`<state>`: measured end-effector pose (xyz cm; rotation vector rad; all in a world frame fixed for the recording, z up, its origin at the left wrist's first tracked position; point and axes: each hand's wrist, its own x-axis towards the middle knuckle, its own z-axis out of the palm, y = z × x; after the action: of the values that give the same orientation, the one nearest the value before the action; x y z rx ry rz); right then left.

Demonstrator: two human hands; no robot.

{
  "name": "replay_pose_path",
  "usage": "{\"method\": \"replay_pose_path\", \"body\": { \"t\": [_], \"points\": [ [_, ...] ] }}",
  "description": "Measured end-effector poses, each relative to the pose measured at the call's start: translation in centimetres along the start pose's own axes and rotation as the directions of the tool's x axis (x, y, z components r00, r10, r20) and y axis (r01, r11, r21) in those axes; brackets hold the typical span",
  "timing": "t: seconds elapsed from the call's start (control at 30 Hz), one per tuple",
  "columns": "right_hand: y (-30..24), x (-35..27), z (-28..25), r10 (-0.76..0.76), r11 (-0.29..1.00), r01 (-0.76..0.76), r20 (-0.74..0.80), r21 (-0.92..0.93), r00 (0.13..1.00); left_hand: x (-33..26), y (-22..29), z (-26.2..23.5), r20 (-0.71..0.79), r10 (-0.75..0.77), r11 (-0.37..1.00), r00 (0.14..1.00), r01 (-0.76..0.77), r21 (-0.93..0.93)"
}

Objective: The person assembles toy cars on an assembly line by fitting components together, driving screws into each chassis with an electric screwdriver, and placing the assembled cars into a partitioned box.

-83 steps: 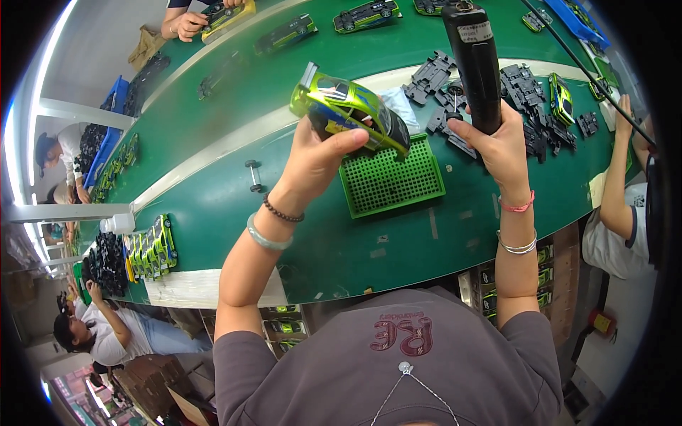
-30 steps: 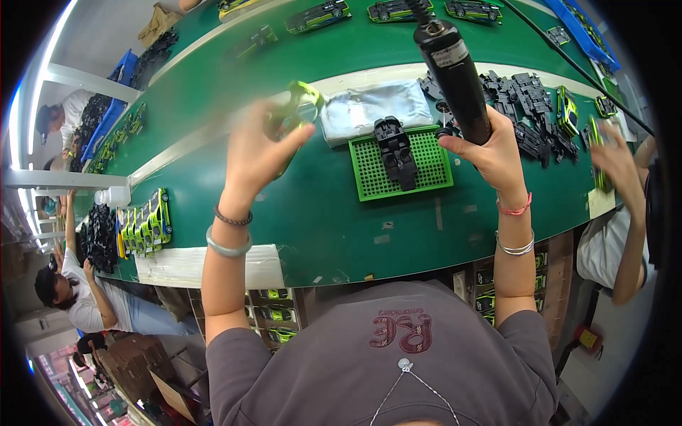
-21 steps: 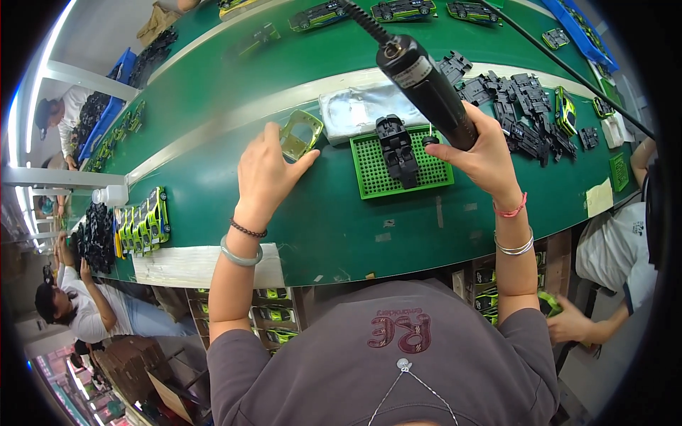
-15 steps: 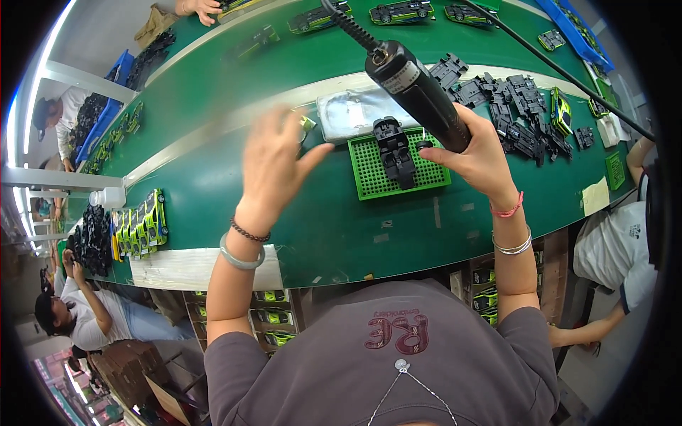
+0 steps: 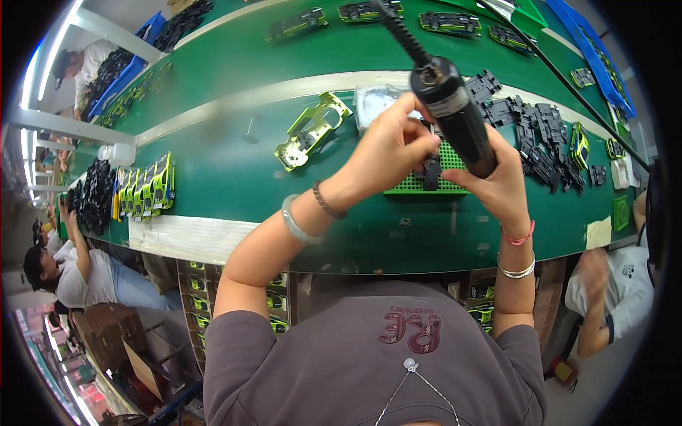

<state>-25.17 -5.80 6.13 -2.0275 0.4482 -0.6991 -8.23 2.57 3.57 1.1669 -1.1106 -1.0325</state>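
In my right hand [image 5: 503,186] is a black corded electric screwdriver [image 5: 463,121], tilted with its cord end up and away. My left hand [image 5: 389,145] reaches across, thumb and fingertips pinched together beside the screwdriver's lower end; what they pinch is too small or hidden to make out. Below the fingers a black plastic toy car interior [image 5: 431,174] lies on a green mesh basket [image 5: 450,157], mostly covered by my hands. To the left, a yellow-green toy car body shell [image 5: 312,133] rests alone on the green table.
Black plastic chassis parts [image 5: 536,128] lie piled on the right, beside a finished-looking green car [image 5: 580,147]. A silvery wrapped packet [image 5: 375,101] sits behind the basket. Cars stand in a row [image 5: 145,188] at left. Upturned cars [image 5: 449,23] lie along the far strip. Co-workers sit on both sides.
My left hand has moved right, from above the car shell to the basket, uncovering the shell. My right hand still holds the screwdriver over the basket. The whole view has shifted slightly.
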Motion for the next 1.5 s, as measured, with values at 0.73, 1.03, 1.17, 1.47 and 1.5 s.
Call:
{"method": "replay_pose_path", "body": {
  "t": [0.73,1.03,1.17,1.47,1.5],
  "points": [
    [0.9,-3.3,-4.9,0.261,0.957,-0.204,-0.3,0.206,0.918,3.5,2.3,-0.1,0.755,-0.003,-0.242,0.656,-0.733,0.636],
    [1.8,-3.8,-6.1,0.217,0.972,-0.17,-0.337,0.162,0.916,-4.0,6.3,-16.4,0.07,0.311,0.08,0.948,-0.099,0.992],
    [3.0,-3.6,-6.3,0.22,0.968,-0.158,-0.35,0.197,0.911,-8.4,1.1,-19.9,-0.146,0.157,0.091,0.977,0.133,0.987],
    [3.4,-5.3,-5.6,0.114,0.967,-0.003,-0.42,0.256,0.9,-8.3,2.3,-15.9,-0.182,0.277,0.032,0.943,0.18,0.983],
    [3.3,-5.2,-5.5,0.122,0.965,-0.008,-0.423,0.262,0.898,-7.6,2.4,-14.8,-0.115,0.349,0.103,0.93,0.084,0.991]
  ]
}}
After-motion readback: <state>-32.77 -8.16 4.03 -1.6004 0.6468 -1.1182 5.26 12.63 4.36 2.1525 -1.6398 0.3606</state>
